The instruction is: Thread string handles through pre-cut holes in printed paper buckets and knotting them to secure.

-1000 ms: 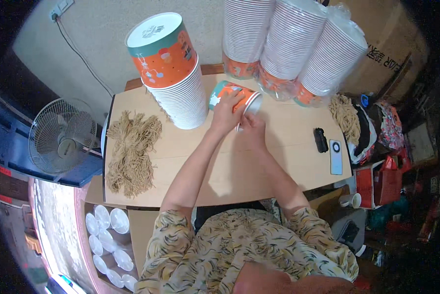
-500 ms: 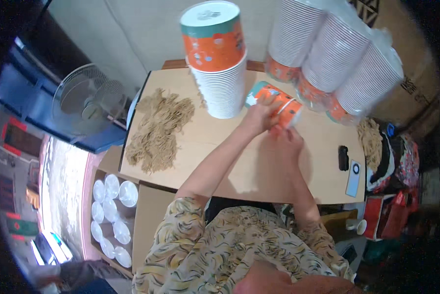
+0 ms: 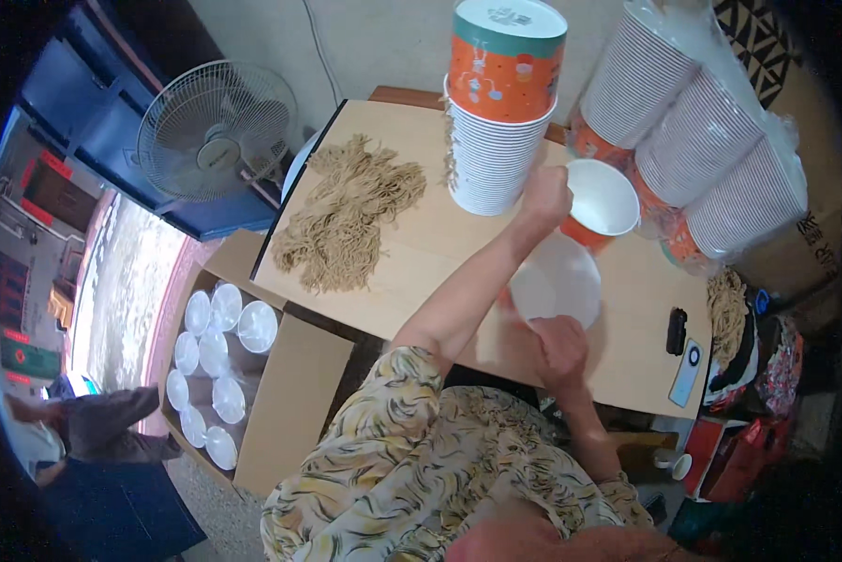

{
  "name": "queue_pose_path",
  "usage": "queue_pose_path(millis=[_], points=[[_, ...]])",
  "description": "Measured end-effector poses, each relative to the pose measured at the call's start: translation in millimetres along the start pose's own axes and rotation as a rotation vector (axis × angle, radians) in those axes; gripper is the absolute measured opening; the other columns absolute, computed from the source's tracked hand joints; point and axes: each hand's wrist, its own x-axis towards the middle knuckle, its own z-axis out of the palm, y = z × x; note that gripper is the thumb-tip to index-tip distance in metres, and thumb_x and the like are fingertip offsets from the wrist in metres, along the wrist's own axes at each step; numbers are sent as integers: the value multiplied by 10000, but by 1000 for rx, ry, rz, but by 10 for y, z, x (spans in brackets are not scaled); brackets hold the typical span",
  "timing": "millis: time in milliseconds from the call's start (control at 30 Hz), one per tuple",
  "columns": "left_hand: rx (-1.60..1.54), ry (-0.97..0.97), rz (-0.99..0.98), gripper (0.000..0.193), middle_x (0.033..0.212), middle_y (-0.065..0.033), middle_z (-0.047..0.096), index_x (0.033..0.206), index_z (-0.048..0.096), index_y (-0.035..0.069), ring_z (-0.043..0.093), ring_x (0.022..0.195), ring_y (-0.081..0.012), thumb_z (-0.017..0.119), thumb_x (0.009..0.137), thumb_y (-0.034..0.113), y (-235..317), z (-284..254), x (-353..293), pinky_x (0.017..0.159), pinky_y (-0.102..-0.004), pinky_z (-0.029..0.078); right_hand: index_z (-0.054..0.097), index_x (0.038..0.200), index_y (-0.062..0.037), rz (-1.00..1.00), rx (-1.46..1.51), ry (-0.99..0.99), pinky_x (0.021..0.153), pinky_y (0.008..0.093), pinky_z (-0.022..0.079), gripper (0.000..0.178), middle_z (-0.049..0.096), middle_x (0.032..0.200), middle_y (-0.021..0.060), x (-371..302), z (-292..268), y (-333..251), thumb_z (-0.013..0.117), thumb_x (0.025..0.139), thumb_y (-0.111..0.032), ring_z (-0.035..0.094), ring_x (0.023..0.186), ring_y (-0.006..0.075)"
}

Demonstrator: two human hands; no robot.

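The left hand (image 3: 544, 199) grips a paper bowl (image 3: 601, 201) while the right hand (image 3: 558, 345) holds a second bowl (image 3: 558, 281); separating them seems underway, needing steady pulling.

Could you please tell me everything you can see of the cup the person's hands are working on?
The cup is a wide paper bowl, orange outside and plain white inside, and empty as far as shows. It is tilted, its open mouth facing up toward the camera, over the wooden table beside the tall cup stack. The left hand grips its rim on the near-left side. Just below it, the right hand holds a round translucent lid, which overlaps the cup's lower orange wall.
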Motion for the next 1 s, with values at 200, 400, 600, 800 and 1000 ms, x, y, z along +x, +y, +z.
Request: queue_pose_path(millis=[200, 400, 600, 800, 1000], points=[[-214, -54, 196, 256, 929, -273, 707, 1028, 719, -39, 719, 837, -383, 668, 819, 99, 16, -363, -347, 767, -430, 583, 658, 994, -18, -130, -27, -10, 844, 442, 521, 217, 695, 909, 109, 157, 523, -113, 718, 786, -3, 672, 842, 265], [-330, 48, -230, 227, 929, -163, 737, 1099, 702, -29, 731, 830, -187, 677, 916, 104, -144, -1453, -1057, 731, -311, 590, 650, 1015, -19, -190, -24, -27, 905, 457, 498, 211, 702, 978, 105, 284, 672, -78, 717, 818, -52, 675, 919, 249], [67, 368, -476, 195, 781, -119, 716, 1020, 738, 11, 682, 691, -170, 685, 922, 171, -1544, -2454, -1622, 642, -326, 541, 644, 1013, -27, -66, 102, 67, 897, 453, 491, 168, 695, 1031, 124, 289, 545, -266, 641, 846, -43, 658, 970, 296], [311, 334, -428, 176, 804, -189, 716, 934, 757, 23, 712, 740, -318, 701, 876, 179, -2059, -2675, -1547, 691, -388, 549, 645, 1047, -12, 375, 80, 108, 824, 307, 506, 173, 671, 1013, 129, 98, 376, 359, 532, 923, 26, 646, 917, 244], [419, 231, -456, 226, 801, -176, 725, 928, 764, 39, 715, 752, -322, 705, 862, 247, -2167, -2614, -1471, 726, -414, 551, 616, 1064, 32, 339, 301, 213, 948, 361, 498, 154, 664, 1071, 138, 322, 327, 422, 533, 937, 61, 646, 1042, 251]])
